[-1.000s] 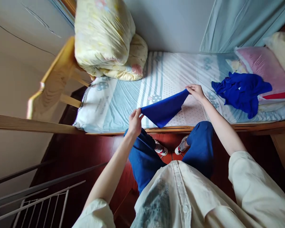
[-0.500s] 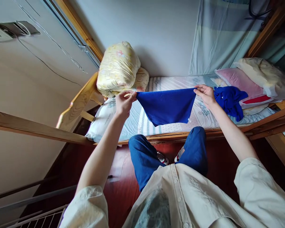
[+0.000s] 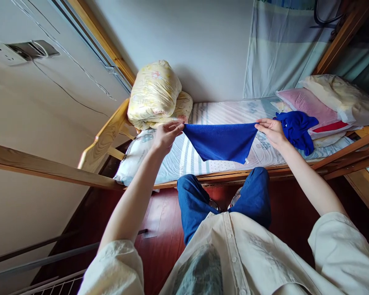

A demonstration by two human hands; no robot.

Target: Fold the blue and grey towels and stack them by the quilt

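Note:
A blue towel point(image 3: 223, 141) is stretched out in the air above the bed, its top edge taut between my two hands. My left hand point(image 3: 168, 135) pinches its upper left corner between thumb and fingers. At the upper right corner, my right hand point(image 3: 272, 130) has the same kind of pinch. The lower edge hangs loose, with a small white tag near the bottom right. A crumpled heap of blue cloth point(image 3: 298, 130) lies on the mattress just beyond my right hand.
On the bed point(image 3: 199, 110) a yellow floral quilt point(image 3: 155, 94) is bundled at the left end. A pink pillow point(image 3: 307, 105) and a cream bundle point(image 3: 341, 98) lie at the right. A wooden rail point(image 3: 49, 166) crosses at left; a curtain point(image 3: 273, 53) hangs behind.
Both hands have shifted slightly right and lower in view with the blue towel, still held spread by its two upper corners. The camera view has also shifted a little.

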